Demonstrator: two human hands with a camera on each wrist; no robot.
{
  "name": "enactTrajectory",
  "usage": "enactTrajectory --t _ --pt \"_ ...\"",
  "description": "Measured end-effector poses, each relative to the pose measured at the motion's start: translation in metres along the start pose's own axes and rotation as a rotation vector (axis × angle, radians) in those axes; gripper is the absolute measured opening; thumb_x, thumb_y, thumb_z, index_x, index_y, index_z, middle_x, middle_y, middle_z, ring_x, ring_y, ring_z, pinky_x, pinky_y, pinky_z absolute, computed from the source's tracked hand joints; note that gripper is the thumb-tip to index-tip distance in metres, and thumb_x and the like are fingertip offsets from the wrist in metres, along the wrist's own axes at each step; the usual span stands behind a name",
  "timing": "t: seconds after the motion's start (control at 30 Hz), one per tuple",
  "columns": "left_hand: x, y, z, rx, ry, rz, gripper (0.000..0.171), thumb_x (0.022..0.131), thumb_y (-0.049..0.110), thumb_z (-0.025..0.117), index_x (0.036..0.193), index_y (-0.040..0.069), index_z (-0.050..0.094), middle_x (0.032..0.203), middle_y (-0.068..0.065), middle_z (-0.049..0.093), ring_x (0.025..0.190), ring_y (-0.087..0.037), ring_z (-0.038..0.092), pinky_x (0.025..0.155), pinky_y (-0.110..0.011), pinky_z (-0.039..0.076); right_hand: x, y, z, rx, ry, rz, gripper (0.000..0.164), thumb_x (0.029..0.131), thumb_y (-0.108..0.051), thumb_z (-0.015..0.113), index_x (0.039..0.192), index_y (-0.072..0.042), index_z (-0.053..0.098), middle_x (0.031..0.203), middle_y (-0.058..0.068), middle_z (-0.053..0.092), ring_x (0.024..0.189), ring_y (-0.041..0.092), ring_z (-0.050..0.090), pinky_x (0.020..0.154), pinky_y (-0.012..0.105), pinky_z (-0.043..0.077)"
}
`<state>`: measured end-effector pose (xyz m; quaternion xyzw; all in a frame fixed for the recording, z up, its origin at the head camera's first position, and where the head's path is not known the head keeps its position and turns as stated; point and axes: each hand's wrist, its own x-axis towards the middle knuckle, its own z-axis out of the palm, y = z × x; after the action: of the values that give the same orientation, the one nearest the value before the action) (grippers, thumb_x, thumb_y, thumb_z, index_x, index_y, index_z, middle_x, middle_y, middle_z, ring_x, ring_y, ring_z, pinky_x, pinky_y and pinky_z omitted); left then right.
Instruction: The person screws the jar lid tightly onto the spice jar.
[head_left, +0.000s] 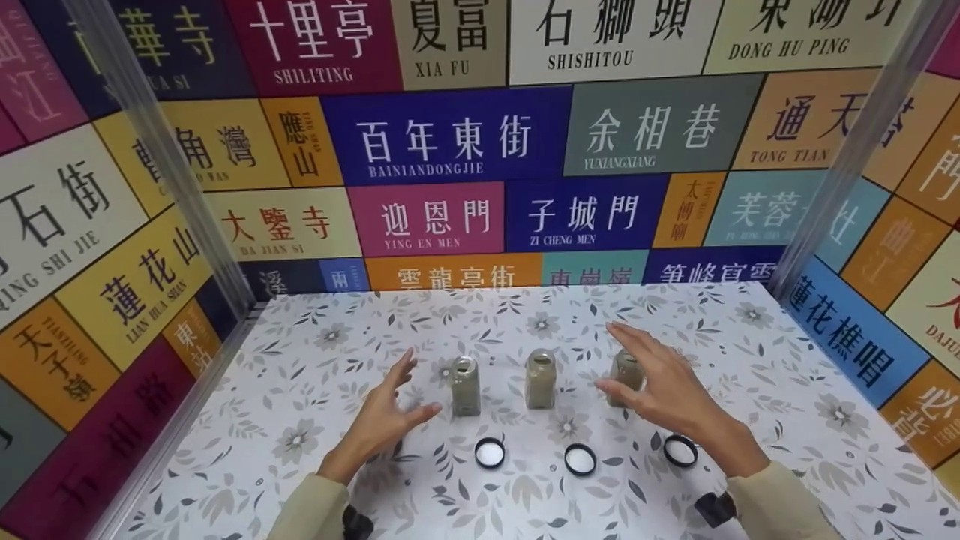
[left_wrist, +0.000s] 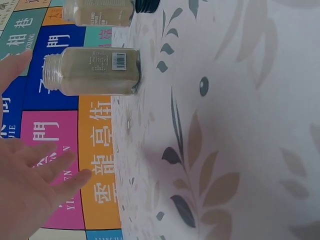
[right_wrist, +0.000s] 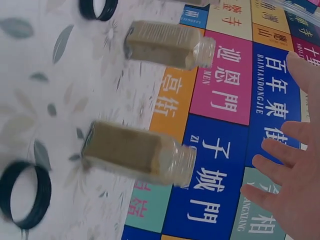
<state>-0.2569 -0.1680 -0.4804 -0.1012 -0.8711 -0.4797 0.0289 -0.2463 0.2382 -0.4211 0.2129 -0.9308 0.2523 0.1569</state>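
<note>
Three square-sided glass jars with greenish-tan powder stand upright and uncapped in a row: a left jar [head_left: 466,394], a middle jar [head_left: 540,386] and a right jar [head_left: 625,367]. My left hand [head_left: 382,416] hovers just left of the left jar, its fingers apart and holding nothing. Beside the right jar is my right hand [head_left: 671,386], which hides part of it in the head view. The right wrist view shows that hand's fingers [right_wrist: 280,152] spread, with no jar between them. Threaded necks show on the jars in both wrist views.
Three black-rimmed lids lie nearer me than the jars: a left lid [head_left: 490,453], a middle lid [head_left: 580,459] and a right lid [head_left: 680,451]. A floral cloth [head_left: 315,390] covers the table. Panels with printed place names [head_left: 450,139] rise behind and at both sides.
</note>
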Motion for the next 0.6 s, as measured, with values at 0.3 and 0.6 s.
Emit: enactTrajectory --t 0.3,0.6 --pt "0.000 -0.001 0.008 -0.091 0.081 0.040 0.085 0.085 0.030 0.080 0.154 0.010 0.035 0.148 -0.020 0.051 0.136 -0.040 0.051 0.111 -0.057 0.044 0.008 -0.022 0.022 0.167 0.026 0.012 0.072 0.089 -0.037 0.075 0.150 -0.015 0.046 0.154 0.011 0.046 0.140 0.039 0.045 0.109 0.066 0.041" --pt "0.001 -0.003 0.023 -0.111 0.130 -0.003 0.075 0.086 0.021 0.079 0.150 0.007 0.042 0.141 -0.022 0.056 0.128 -0.041 0.056 0.105 -0.057 0.049 0.010 -0.043 0.038 0.330 -0.027 0.026 0.060 0.090 -0.032 0.075 0.143 -0.015 0.055 0.146 0.007 0.054 0.138 0.034 0.049 0.108 0.059 0.046"
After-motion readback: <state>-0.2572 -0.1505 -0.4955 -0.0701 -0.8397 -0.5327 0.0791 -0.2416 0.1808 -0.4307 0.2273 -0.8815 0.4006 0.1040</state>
